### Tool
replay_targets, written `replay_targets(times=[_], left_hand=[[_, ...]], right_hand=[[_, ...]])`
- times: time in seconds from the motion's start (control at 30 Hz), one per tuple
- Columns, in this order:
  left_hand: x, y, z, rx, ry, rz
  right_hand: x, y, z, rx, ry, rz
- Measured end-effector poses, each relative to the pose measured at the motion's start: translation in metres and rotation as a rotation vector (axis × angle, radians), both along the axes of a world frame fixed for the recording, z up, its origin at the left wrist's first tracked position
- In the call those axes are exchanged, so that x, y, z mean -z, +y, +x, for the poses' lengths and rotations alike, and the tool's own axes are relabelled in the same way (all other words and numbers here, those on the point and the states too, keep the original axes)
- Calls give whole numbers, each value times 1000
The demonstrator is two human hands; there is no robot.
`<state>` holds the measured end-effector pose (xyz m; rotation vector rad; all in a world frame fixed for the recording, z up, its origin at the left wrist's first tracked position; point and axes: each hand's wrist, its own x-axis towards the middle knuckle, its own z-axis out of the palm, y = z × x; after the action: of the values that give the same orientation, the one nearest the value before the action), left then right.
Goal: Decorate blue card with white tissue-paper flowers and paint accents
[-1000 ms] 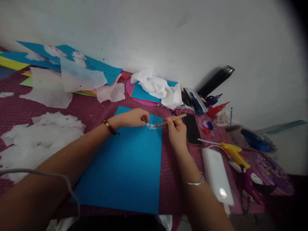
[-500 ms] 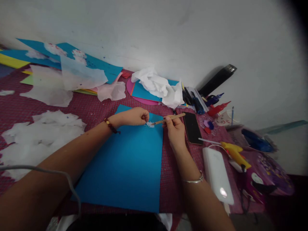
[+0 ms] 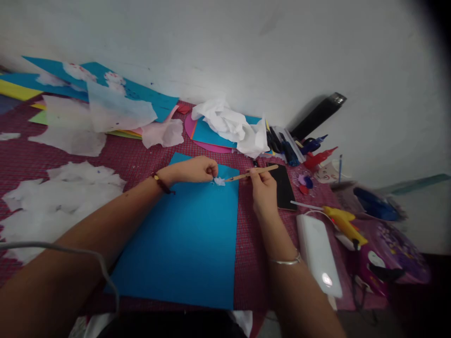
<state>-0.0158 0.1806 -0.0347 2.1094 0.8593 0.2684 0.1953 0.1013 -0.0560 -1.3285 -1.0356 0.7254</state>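
Note:
A blue sheet of paper (image 3: 186, 244) lies flat in front of me. Near its top edge is a small crumpled piece of white tissue paper (image 3: 219, 181). My left hand (image 3: 201, 169) is closed in a pinch, its fingertips at the left edge of that piece. A flat wooden craft stick (image 3: 262, 170) is gripped between thumb and fingers of my right hand (image 3: 263, 188), just right of the sheet. The stick's far end points left, close to the tissue piece; I cannot tell whether they touch.
White tissue pieces (image 3: 66, 202) are heaped at the left. Along the wall lie coloured papers and crumpled white paper (image 3: 229, 122). On the right are a black phone (image 3: 283, 190), a white power bank (image 3: 319, 249), a yellow glue gun (image 3: 343, 223) and a red tube (image 3: 320, 158). A grey cable (image 3: 70, 249) crosses my left forearm.
My right hand has moved right with the stick, drawing its tip off the tissue piece and partly covering the phone. My left hand has stayed nearly in place.

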Motion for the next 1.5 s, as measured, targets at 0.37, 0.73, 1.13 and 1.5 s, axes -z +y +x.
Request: replay_targets(times=[0.37,0.73,1.13,1.5], left_hand=[[-103,-11,-81,-220,31,100],[-54,-41,-194,-288,434,76],[-47,-35,-201,-227,406,38],[-56,-35,-182,-77,525,170]], right_hand=[[4,-1,0,45,83,20],[-2,-4,-9,24,163,27],[-4,-4,-4,39,145,51],[2,-2,-5,-8,130,52]])
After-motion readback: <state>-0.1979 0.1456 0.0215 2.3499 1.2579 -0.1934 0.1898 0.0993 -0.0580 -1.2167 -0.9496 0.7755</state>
